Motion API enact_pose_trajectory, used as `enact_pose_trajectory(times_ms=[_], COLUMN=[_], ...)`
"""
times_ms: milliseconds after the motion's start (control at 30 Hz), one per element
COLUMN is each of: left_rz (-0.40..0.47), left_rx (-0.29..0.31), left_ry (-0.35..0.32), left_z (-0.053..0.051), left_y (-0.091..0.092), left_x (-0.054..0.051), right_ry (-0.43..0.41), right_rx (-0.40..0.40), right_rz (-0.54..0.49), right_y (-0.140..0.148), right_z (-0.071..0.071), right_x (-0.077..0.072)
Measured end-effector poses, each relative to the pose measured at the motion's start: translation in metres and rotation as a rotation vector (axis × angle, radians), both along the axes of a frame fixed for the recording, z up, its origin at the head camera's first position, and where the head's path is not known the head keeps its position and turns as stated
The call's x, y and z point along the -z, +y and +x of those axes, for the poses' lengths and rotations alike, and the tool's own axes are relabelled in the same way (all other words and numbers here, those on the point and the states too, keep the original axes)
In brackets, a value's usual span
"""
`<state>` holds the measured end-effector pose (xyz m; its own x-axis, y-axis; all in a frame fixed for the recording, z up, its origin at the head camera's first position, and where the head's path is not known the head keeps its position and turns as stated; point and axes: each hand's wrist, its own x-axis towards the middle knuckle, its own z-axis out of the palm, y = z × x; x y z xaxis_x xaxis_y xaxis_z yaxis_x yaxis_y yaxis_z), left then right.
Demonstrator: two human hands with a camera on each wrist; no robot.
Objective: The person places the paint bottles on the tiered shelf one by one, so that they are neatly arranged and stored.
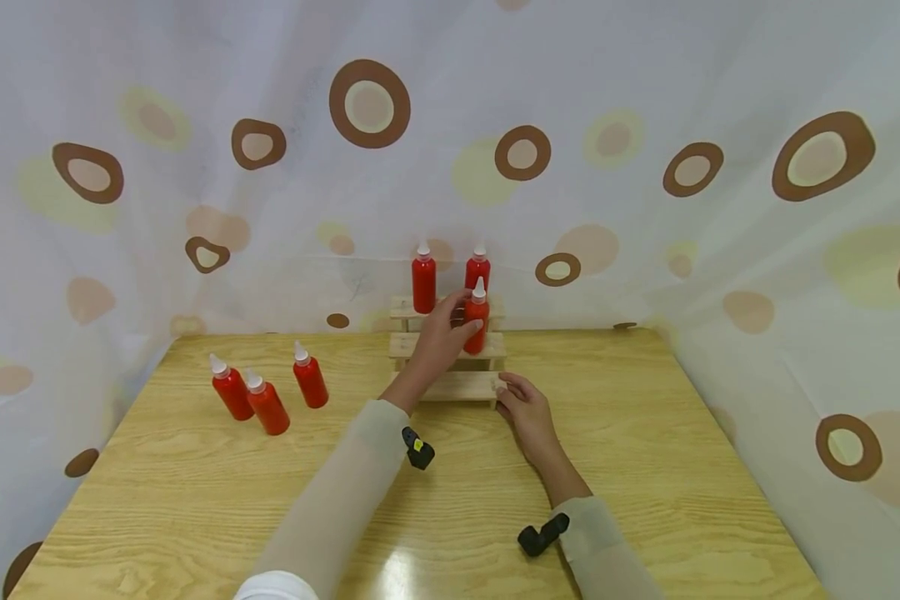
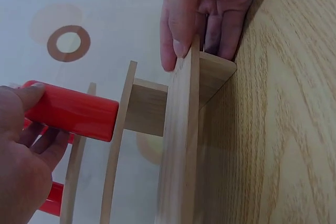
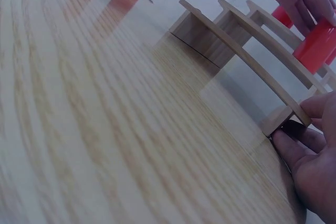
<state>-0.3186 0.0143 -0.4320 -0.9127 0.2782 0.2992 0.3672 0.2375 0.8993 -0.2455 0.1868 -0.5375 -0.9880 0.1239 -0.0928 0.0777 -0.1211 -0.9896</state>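
A red squeeze bottle with a white pointed cap stands upright at the right end of the middle step of a small wooden tiered rack. Around it curl the fingers and thumb of my left hand, and the left wrist view shows the bottle's base at the step's edge. My right hand grips the right end of the lowest step, thumb and fingers at its corner. Two more red bottles occupy the top step: one at the left, another at the right, partly hidden behind the held bottle.
Left of the rack, several red bottles stand on the wooden table: a left one, a front one and a right one. A patterned cloth hangs behind the table and along its sides.
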Motion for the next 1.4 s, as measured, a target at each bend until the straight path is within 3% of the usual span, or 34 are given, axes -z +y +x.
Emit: enact_pose_trajectory(times_ms=[367,567,867,1100,1400], left_rz=[-0.002,0.007,-0.034,-0.055,-0.082], left_rx=[-0.002,-0.023,-0.076,-0.112,-0.281], left_ry=[-0.026,-0.038,0.006,0.038,0.009], left_z=[-0.005,0.002,0.026,0.057,0.094], left_y=[0.002,-0.010,-0.054,-0.103,-0.169], left_x=[0.001,0.005,0.013,0.018,0.019], right_ry=[0.001,0.007,0.000,-0.005,-0.004], right_rx=[0.010,0.003,0.007,0.008,0.004], right_rz=[-0.001,-0.001,0.011,0.001,-0.003], right_y=[-0.002,-0.002,0.002,0.001,0.000], right_z=[-0.001,-0.002,-0.002,-0.001,-0.001], right_x=[-0.004,-0.004,-0.002,0.000,0.000])
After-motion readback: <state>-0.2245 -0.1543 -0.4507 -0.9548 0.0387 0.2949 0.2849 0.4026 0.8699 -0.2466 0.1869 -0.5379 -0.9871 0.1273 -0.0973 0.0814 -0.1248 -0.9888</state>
